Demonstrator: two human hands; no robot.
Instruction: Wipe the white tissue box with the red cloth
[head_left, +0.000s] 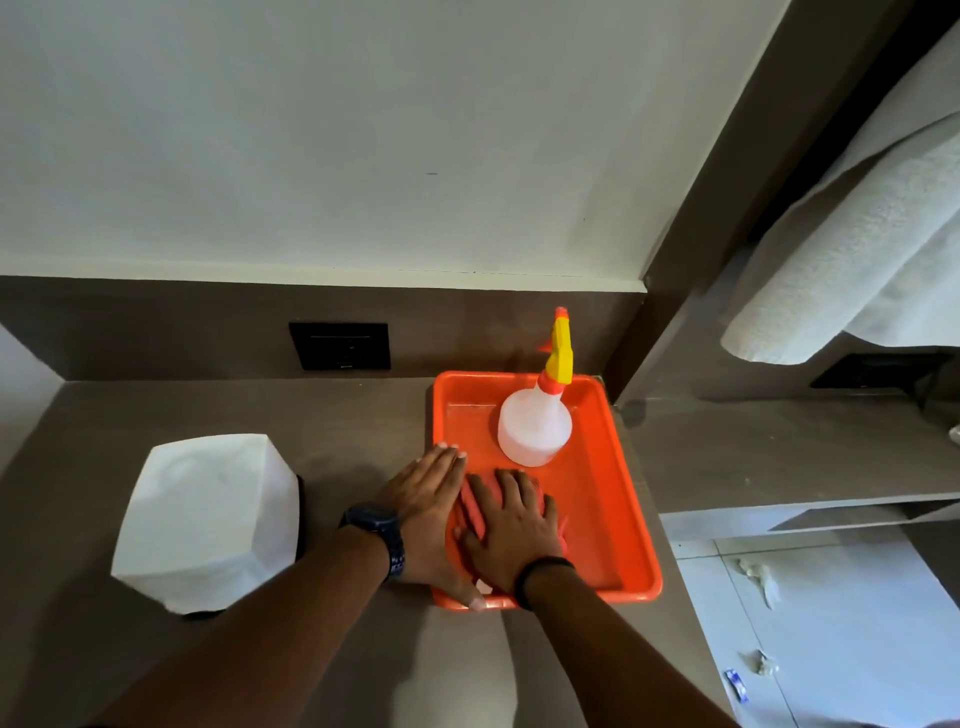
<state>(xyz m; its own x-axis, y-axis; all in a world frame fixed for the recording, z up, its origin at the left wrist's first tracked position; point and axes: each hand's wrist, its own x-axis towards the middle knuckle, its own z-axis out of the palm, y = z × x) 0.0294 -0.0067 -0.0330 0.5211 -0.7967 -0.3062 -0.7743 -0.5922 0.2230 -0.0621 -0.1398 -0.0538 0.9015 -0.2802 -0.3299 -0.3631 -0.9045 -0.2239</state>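
Observation:
The white tissue box (208, 519) stands on the grey-brown counter at the left. The red cloth (474, 506) lies folded in the near left part of an orange tray (618, 514). My right hand (514, 530) lies flat on top of the cloth with its fingers spread, covering most of it. My left hand (428, 512), with a dark watch on the wrist, lies flat along the tray's left rim beside the cloth, fingers straight, thumb at the tray's near edge. Neither hand is closed around anything.
A white spray bottle (535, 423) with a yellow and orange trigger stands at the back of the tray. A dark wall socket (340, 345) sits behind the counter. White towels (852, 260) hang at the upper right, above a lower shelf. The floor at the lower right is tiled.

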